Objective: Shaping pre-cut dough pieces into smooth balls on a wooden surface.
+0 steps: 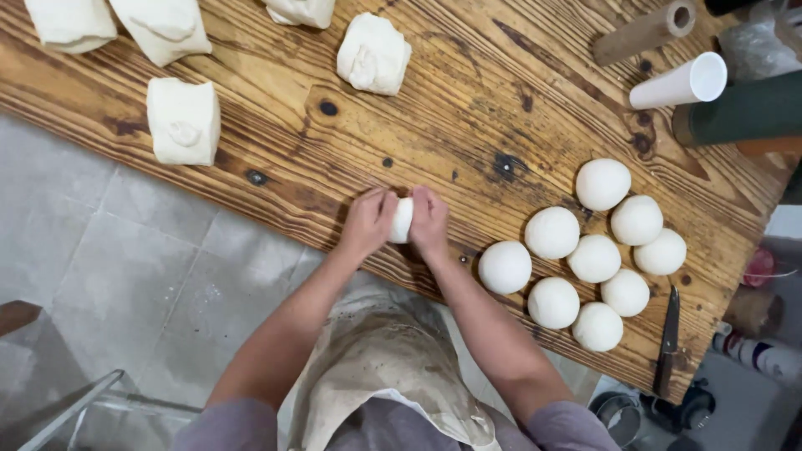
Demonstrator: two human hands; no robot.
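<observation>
Small white dough piece (403, 220) cupped at the near edge of the wooden table (468, 108), pressed between both palms. Left hand (368, 222) and right hand (429, 219) curled close around it, grip snug on both sides, only a strip of dough showing between them. Best kept low against the wood, with even pressure from both sides and the underside tucked in, judging by the nine smooth dough balls (595, 257) clustered to the right. Rough-cut dough blocks (184, 121) well apart at far left. Knife (668, 338) beside the balls, near the table's edge; cardboard tubes (681, 82) at far right.
</observation>
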